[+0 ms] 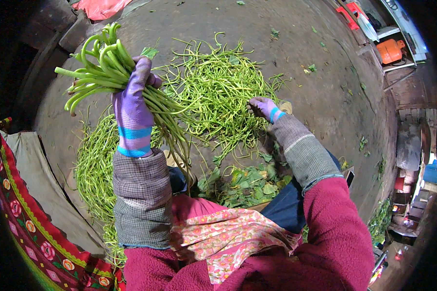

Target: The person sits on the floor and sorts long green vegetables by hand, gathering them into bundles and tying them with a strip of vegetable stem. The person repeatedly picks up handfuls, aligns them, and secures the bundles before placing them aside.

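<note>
My left hand [133,98], in a purple glove with blue bands, grips a thick bundle of green plant stems [105,71]. Curled, pale ends stick out at the upper left, and the thin ends [169,122] hang down to the right. A large tangled pile of similar stems [218,91] lies on the ground before me. At the pile's right edge is my right hand [264,108], gloved alike, its fingers bent over the stems. Whether it pinches any stem cannot be made out. A second heap of stems [94,167] lies to the left, partly behind my left forearm.
Torn green leaves [253,183] are heaped near my legs. A flowered red cloth [40,232] and a grey cloth [47,182] lie on the left. Pink plastic sheeting [101,8] is at the top left. An orange gas cylinder [390,51] stands on a shelf at the upper right.
</note>
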`<state>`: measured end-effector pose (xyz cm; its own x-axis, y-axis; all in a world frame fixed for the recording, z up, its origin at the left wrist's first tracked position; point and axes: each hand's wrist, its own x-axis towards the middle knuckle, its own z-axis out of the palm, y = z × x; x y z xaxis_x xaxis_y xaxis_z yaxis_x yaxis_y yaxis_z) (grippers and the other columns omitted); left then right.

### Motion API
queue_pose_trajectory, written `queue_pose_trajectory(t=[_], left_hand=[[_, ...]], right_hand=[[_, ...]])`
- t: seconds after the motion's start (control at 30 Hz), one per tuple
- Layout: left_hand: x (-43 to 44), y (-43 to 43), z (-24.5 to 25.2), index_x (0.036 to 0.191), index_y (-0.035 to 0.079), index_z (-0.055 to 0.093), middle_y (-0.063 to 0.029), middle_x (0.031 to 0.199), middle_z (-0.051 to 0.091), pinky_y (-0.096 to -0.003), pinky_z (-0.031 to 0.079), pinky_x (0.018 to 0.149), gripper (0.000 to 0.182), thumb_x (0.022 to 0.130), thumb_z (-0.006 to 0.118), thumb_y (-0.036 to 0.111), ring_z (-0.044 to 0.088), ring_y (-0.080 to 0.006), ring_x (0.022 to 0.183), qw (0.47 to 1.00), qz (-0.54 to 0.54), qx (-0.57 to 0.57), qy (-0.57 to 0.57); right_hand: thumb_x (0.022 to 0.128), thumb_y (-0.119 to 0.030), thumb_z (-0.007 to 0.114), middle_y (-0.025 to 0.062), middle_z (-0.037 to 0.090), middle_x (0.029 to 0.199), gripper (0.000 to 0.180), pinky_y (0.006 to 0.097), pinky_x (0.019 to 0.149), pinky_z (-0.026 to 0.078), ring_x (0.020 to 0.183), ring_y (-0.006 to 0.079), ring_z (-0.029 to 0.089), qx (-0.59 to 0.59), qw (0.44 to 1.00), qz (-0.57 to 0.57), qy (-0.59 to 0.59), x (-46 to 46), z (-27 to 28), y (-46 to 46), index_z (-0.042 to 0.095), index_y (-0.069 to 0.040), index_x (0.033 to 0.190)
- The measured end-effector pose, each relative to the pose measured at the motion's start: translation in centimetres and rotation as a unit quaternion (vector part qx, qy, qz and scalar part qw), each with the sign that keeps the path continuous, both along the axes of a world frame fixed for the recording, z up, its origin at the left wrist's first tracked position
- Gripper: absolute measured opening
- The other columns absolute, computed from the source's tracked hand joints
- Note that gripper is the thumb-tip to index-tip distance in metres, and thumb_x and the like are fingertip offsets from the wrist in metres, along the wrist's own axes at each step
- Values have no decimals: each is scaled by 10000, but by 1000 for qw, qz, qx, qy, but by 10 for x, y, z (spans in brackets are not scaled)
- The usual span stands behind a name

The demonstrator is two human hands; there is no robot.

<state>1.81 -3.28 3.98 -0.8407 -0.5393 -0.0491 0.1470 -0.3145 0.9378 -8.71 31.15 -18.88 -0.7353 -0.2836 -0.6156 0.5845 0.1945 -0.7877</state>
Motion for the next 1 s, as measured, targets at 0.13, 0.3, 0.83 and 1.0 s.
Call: queue_pose_trajectory(t=[0.13, 0.3, 0.83, 1.0], left_hand=[[-2, 1, -2, 940, 72, 580, 23, 673, 488, -228, 399, 523, 178, 834, 662, 189, 486, -83, 580, 1000, -15, 7, 26], [4, 0, 2, 948, 69, 574, 17, 655, 482, -230, 388, 513, 187, 842, 652, 203, 491, -91, 581, 1000, 10, -6, -7], [-3, -2, -9, 974, 34, 582, -28, 668, 551, -238, 414, 546, 282, 812, 669, 248, 542, -113, 602, 1000, -12, -9, 12], [3, -4, -5, 986, 36, 578, -28, 667, 549, -240, 418, 545, 278, 818, 665, 239, 540, -113, 599, 1000, -4, -22, 5]], right_hand=[[907, -236, 547, 77, 653, 889, 255, 280, 581, 505, 707, 163, 639, -48, 997, -52, -22, 0, 7, 4, 523, -60, 1091], [901, -229, 531, 68, 656, 845, 252, 296, 555, 493, 670, 169, 622, -124, 983, -115, -75, 1, 7, -9, 576, -39, 1060], [934, -236, 494, 78, 656, 882, 296, 232, 536, 469, 689, 150, 634, -98, 988, -119, 22, -2, 1, 4, 539, -19, 1131], [921, -187, 525, 107, 651, 927, 336, 245, 556, 489, 708, 177, 637, -11, 992, -120, 26, 3, -5, -1, 506, -5, 1203]])
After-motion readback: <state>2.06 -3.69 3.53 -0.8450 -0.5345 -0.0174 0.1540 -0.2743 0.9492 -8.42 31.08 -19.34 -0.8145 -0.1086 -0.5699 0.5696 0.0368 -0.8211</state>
